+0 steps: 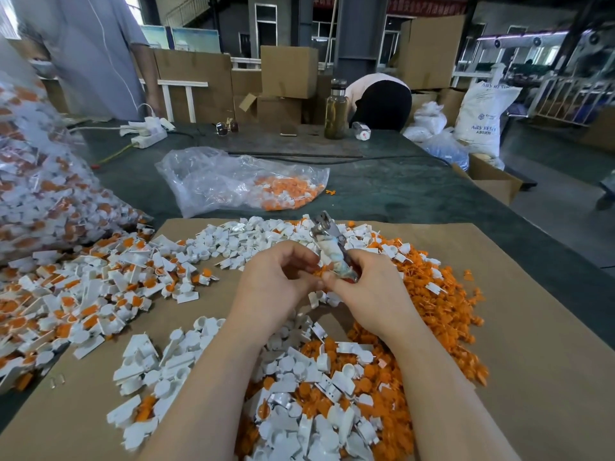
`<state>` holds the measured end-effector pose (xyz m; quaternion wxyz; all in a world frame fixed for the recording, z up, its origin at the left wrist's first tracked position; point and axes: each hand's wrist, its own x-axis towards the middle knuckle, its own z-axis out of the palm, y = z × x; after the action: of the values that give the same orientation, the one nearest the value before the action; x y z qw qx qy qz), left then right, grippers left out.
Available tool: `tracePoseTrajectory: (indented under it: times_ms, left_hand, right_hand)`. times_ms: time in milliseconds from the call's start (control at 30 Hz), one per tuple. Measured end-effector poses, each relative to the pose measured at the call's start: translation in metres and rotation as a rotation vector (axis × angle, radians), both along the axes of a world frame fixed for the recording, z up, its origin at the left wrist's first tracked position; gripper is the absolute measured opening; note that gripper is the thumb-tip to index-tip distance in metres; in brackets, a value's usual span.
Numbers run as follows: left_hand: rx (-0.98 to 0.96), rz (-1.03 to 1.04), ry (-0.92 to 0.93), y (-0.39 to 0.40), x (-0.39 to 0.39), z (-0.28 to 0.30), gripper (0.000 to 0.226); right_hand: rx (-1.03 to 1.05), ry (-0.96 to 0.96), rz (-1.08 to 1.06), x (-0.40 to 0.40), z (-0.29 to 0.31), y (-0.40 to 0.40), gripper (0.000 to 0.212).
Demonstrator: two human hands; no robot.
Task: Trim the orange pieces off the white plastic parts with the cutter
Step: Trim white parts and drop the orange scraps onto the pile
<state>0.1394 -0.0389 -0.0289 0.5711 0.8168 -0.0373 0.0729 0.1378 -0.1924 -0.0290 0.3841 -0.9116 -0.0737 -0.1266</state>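
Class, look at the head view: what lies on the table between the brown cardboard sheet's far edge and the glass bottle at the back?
In the head view, a crumpled clear plastic bag holding orange pieces lies between the cardboard sheet and the glass bottle, with black cables beyond it.

The right hand (369, 287) covers the cutter's (332, 247) lower handle, and its blades are blurred. Curled left hand (276, 277) fingers hide whatever they pinch. The big bag of parts (36, 181) runs off the left edge.

Your cutter (327, 242) shows dull grey metal at its head, with handles wrapped in worn, patchy tape. The white plastic parts (173, 371) look smooth and slightly glossy; the orange pieces (442, 304) are matt plastic. Under them lies a plain brown cardboard sheet (539, 327), on a dark green, cloth-like tabletop (399, 191). The clear bag (213, 181) is thin, crinkled, shiny film.
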Motion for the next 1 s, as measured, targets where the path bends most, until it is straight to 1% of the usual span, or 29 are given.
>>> tracePoseTrajectory:
  times_ms: [33,67,133,200,267,333,433,567,700,833,900,967,1000]
  left_hand:
    - [0.008,0.02,0.011,-0.001,0.0,-0.001,0.031]
    - [0.062,0.052,0.021,-0.002,0.001,-0.002,0.03]
    - [0.279,0.092,0.028,-0.003,0.001,-0.005,0.025]
    - [0.446,0.065,0.027,-0.004,0.0,-0.008,0.017]
    - [0.539,0.02,0.052,-0.005,-0.001,-0.01,0.014]
    - [0.594,-0.001,0.074,-0.007,-0.001,-0.011,0.016]
    - [0.614,-0.004,0.084,-0.009,0.001,-0.012,0.02]
    - [0.551,-0.032,0.134,-0.009,0.003,-0.015,0.024]
    - [0.53,-0.043,0.157,-0.009,0.004,-0.014,0.026]
    - [0.532,-0.01,0.168,-0.009,0.003,-0.014,0.027]
    - [0.513,0.01,0.151,-0.009,0.002,-0.015,0.023]
    - [0.461,0.065,0.104,-0.008,0.002,-0.014,0.017]
    - [0.4,0.102,0.09,-0.007,0.002,-0.012,0.016]
  right_hand:
    - [-0.002,-0.011,-0.016,0.0,0.0,0.0,0.016]
    - [-0.007,-0.025,-0.039,-0.001,0.0,0.0,0.018]
    - [-0.008,-0.048,-0.088,-0.001,0.0,-0.001,0.018]
    - [0.001,-0.055,-0.121,0.0,0.0,-0.003,0.012]
    - [0.012,-0.061,-0.145,0.0,0.0,-0.003,0.01]
    - [0.033,-0.066,-0.144,0.001,0.0,-0.002,0.01]
    - [0.082,-0.063,-0.118,0.001,-0.001,-0.001,0.007]
    - [0.229,-0.03,-0.063,0.001,-0.002,-0.002,0.003]
    - [0.355,-0.034,0.014,-0.001,0.0,-0.003,0.017]
    - [0.336,-0.04,0.03,-0.001,0.001,-0.001,0.022]
    - [0.309,-0.042,0.032,-0.001,0.0,-0.001,0.02]
    - [0.271,-0.048,0.019,0.0,-0.001,0.0,0.01]
    - [0.249,-0.05,0.005,0.0,-0.002,0.0,0.003]
